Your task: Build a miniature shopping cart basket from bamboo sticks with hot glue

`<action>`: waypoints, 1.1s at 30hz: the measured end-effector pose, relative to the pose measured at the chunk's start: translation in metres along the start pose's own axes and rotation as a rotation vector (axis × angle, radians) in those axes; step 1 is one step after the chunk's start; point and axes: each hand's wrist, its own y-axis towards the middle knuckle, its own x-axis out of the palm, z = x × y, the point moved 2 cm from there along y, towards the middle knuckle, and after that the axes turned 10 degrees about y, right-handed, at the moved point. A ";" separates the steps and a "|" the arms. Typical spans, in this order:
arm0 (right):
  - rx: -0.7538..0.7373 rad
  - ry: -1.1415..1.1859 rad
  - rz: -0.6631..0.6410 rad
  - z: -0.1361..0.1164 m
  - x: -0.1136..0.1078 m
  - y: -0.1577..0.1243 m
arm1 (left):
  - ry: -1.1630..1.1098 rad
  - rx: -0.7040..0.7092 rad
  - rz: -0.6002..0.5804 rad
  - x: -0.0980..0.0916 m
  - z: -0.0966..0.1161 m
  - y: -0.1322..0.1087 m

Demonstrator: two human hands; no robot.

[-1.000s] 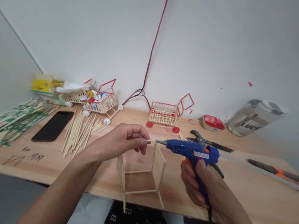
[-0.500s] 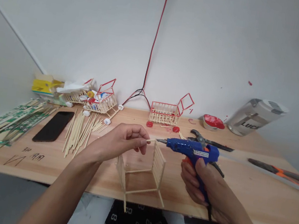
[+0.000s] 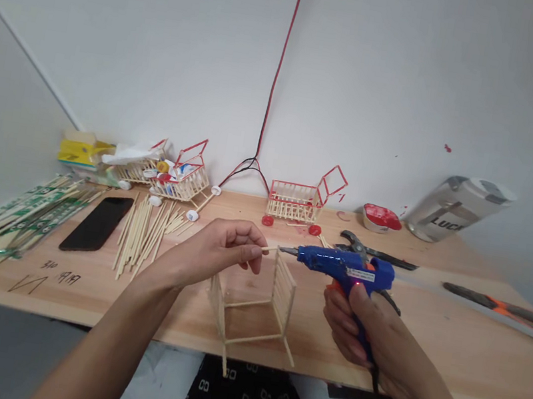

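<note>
"Fingers of the left hand pinched a thin wooden stick above the bench, its tip pointing out. What did the other hand have?"

"The right hand was wrapped around the handle of a blue glue gun, nozzle aimed at the stick's tip. Whether the two touched, or glue was flowing, could not be told."

"Why such a grip?"

"Probably to spare the fingertips: pinched back from its end, the stick offered bare wood to a nozzle that was likely hot. Both were held up, presumably to stay off the piece below."

"Which piece?"

"A stick frame, two slatted sides joined by crossbars, stood at the bench's front edge, one leg appearing to jut past it. That spot likely suited the reach of both hands."

"And around it?"

"Loose sticks lay fanned at left beside a black phone, seemingly spread for easy picking. A red-rimmed cart stood near the wall, perhaps parked out of the way, with pliers to its right."
</note>
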 end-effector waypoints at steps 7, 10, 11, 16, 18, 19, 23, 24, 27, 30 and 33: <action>-0.001 0.004 0.004 -0.001 0.001 0.001 | -0.001 0.005 -0.002 0.000 0.000 0.000; 0.004 0.001 0.007 0.001 0.000 0.001 | -0.001 0.012 -0.007 0.000 -0.001 -0.001; 0.004 -0.005 0.007 0.001 -0.001 0.000 | -0.003 0.011 -0.007 0.000 -0.001 -0.001; -0.017 -0.043 0.000 0.000 0.000 -0.001 | -0.004 -0.003 0.005 0.001 -0.001 0.000; -0.023 -0.051 -0.007 -0.001 0.001 0.000 | 0.000 -0.004 0.006 0.001 -0.001 0.000; -0.026 -0.054 -0.006 -0.001 0.001 0.000 | 0.001 -0.002 0.005 0.001 -0.001 0.000; -0.018 -0.051 0.003 -0.001 0.001 0.003 | 0.001 0.006 0.002 0.001 -0.001 -0.001; -0.014 -0.050 0.001 0.000 0.000 0.004 | 0.002 0.006 0.003 0.001 -0.001 -0.001; -0.007 -0.061 -0.003 0.002 -0.004 0.003 | 0.003 0.006 0.005 0.000 -0.001 -0.001; -0.011 -0.099 0.010 0.003 -0.007 0.001 | -0.001 0.005 0.006 -0.001 -0.002 -0.002; -0.022 -0.130 0.006 0.001 -0.006 -0.002 | -0.005 0.004 0.014 -0.001 -0.003 -0.001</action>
